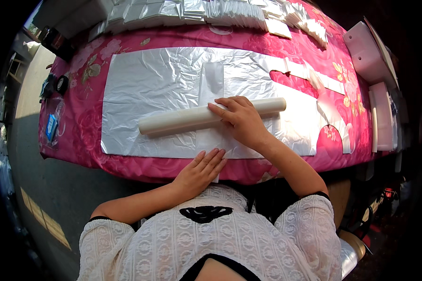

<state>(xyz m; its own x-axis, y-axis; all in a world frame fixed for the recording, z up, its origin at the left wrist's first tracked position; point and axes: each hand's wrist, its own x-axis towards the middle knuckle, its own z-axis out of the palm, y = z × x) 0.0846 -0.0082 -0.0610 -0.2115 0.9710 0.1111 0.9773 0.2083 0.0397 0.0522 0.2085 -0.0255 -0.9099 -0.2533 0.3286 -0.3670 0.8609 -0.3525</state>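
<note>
Head view: right hand (241,119) lies open, palm down, on the cream roll (211,116), which rests across the clear plastic sheet (159,84) at mid-worktop (126,161). Left hand (202,169) presses flat, fingers together, on the sheet's near edge — holding nothing. For a good step, keep the roll square to the sheet edge and the near edge pinned — wrinkles look likely otherwise.

**Roll across the sheet, stacks behind**

A roll (211,116) lies across a plastic sheet (159,89) spread on the table (126,164). At twelve o'clock from the roll stand stacks of folded packets (211,11); at three o'clock, boxes (375,61).
</note>
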